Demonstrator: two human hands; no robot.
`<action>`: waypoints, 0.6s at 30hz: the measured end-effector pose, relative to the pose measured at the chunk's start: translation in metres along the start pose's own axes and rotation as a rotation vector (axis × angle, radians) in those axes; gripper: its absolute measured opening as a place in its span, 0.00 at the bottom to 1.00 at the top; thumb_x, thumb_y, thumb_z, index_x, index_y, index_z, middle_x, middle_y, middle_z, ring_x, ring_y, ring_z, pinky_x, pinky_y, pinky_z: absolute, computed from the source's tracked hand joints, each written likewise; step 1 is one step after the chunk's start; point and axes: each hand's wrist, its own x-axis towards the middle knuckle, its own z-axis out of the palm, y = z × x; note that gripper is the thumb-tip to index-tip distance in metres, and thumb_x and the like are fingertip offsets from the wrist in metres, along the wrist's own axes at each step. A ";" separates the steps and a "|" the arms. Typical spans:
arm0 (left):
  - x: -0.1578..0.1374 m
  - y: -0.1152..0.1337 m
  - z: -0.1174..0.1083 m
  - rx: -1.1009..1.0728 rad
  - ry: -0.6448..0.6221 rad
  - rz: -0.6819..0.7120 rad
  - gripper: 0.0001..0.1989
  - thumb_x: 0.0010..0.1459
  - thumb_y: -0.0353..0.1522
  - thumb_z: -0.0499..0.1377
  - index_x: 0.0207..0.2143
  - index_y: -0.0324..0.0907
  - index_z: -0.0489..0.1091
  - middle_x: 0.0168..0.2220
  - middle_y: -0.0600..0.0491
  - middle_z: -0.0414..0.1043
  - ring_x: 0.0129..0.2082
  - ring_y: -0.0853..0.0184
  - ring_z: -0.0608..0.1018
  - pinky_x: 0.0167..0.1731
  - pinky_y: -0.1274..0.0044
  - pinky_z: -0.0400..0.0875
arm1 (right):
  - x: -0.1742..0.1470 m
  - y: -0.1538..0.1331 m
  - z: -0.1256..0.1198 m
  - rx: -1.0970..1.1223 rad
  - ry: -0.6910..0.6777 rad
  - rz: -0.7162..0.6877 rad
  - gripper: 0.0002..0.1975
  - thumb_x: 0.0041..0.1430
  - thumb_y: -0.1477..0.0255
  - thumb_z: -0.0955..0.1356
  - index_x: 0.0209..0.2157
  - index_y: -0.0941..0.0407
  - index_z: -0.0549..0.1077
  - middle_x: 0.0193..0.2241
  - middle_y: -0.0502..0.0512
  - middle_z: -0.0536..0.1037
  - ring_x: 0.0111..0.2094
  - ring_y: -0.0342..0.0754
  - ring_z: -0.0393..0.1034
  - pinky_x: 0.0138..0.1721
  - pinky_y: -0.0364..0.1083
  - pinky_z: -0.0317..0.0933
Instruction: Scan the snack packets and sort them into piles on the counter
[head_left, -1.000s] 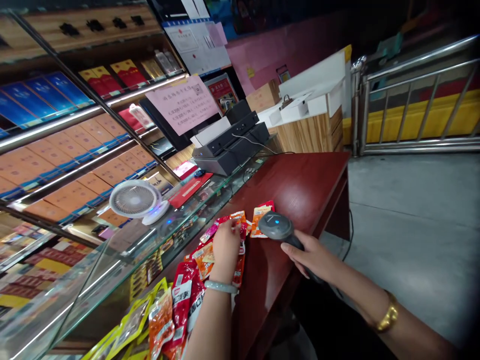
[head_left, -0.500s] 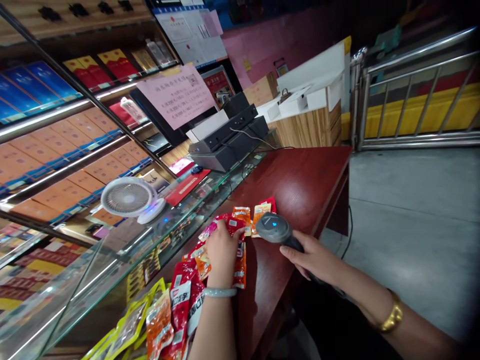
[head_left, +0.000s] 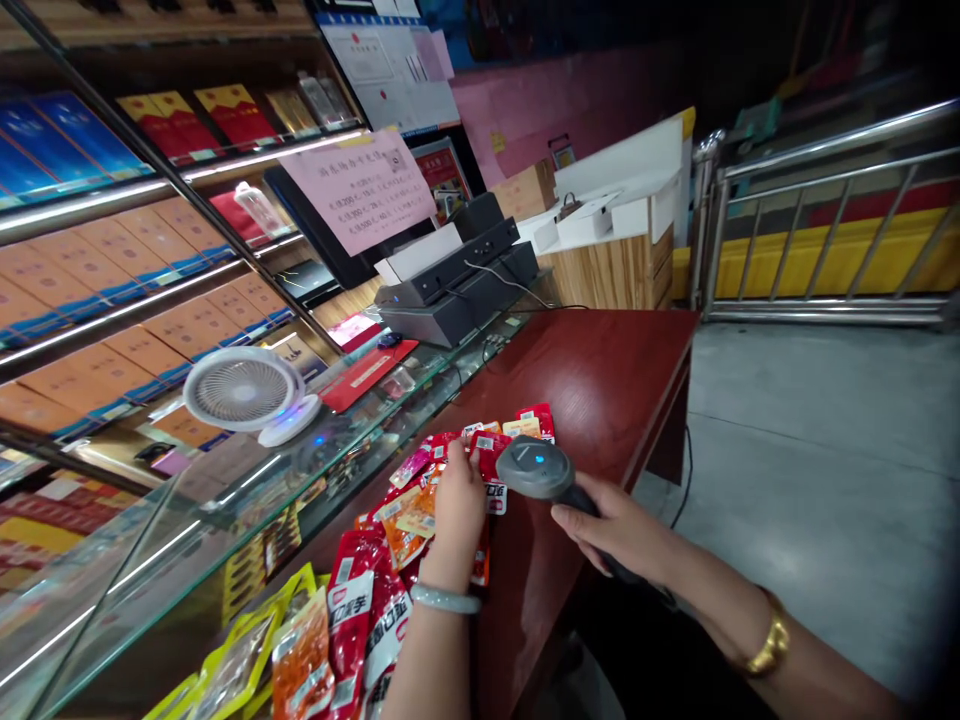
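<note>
My right hand (head_left: 626, 528) is wrapped round the handle of a grey barcode scanner (head_left: 534, 468), which has a small blue light on top. Just left of the scanner head, my left hand (head_left: 459, 505) pinches a red snack packet (head_left: 487, 446), its barcode label facing up. Beneath and around that hand lies a pile of orange and red snack packets (head_left: 405, 520). Larger red packets (head_left: 351, 600) and yellow-edged packets (head_left: 244, 655) lie nearer to me. Another few packets (head_left: 534, 420) rest beyond the scanner. My left palm is hidden from view.
The packets lie on a dark red wooden table (head_left: 592, 365) beside a glass display counter (head_left: 187, 560). On the counter are a white fan (head_left: 244, 390), a red folder (head_left: 367, 375) and a dark till machine (head_left: 457, 290). A metal railing (head_left: 825, 235) stands at the right.
My left hand has shifted slightly right and now has a red packet raised beside the scanner head. The scanner has moved slightly left, still in my right hand. The view has tilted a little.
</note>
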 end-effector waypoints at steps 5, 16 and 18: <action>-0.001 0.002 -0.001 -0.057 -0.008 0.004 0.12 0.65 0.33 0.49 0.48 0.42 0.66 0.42 0.43 0.77 0.41 0.59 0.80 0.38 0.72 0.70 | 0.005 0.001 -0.003 -0.024 0.003 -0.015 0.18 0.64 0.54 0.66 0.42 0.55 0.66 0.17 0.39 0.63 0.12 0.37 0.58 0.13 0.37 0.53; -0.001 0.008 0.024 -0.448 -0.167 -0.108 0.31 0.60 0.33 0.58 0.64 0.41 0.54 0.49 0.42 0.75 0.41 0.64 0.80 0.39 0.72 0.74 | 0.005 -0.003 -0.023 -0.027 0.058 0.016 0.19 0.64 0.53 0.66 0.39 0.55 0.67 0.17 0.40 0.64 0.13 0.38 0.57 0.15 0.38 0.53; -0.008 0.015 0.022 -0.302 -0.197 0.028 0.38 0.55 0.33 0.63 0.66 0.44 0.53 0.61 0.39 0.66 0.56 0.58 0.74 0.53 0.66 0.71 | 0.005 -0.001 -0.027 -0.018 0.071 0.027 0.19 0.64 0.52 0.66 0.39 0.55 0.67 0.17 0.40 0.65 0.13 0.37 0.57 0.15 0.38 0.53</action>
